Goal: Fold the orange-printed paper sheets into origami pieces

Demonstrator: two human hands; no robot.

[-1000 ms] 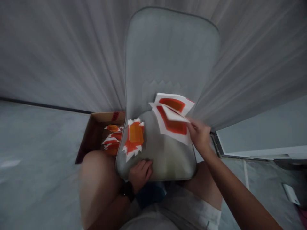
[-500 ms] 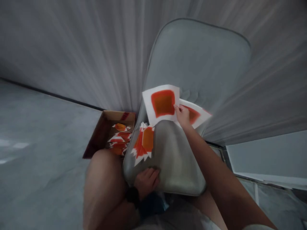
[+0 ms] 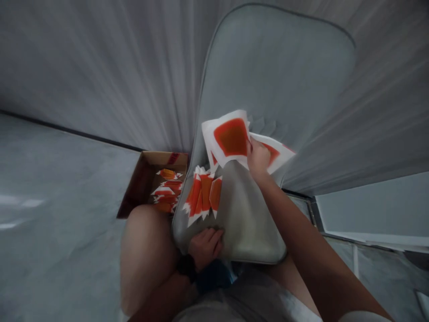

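Observation:
My right hand (image 3: 258,158) is closed on a white sheet with an orange-red square (image 3: 230,137), lifted above the grey chair seat (image 3: 248,219). More such sheets (image 3: 275,153) lie under that hand, against the chair back. A stack of folded orange-and-white paper pieces (image 3: 203,194) sits on the seat's left side. My left hand (image 3: 205,246) rests at the seat's front edge with its fingers curled against it; I cannot see anything in them. A dark band is on that wrist.
An open cardboard box (image 3: 147,179) with several folded orange pieces (image 3: 166,192) stands on the floor left of the chair. My bare knees flank the seat. A pleated grey curtain hangs behind the chair back (image 3: 278,67).
My right hand picked one sheet off the pile at the chair back and raised it, tilting it leftward. The view shifted, and the folded stack now looks fanned out. My left hand stayed put.

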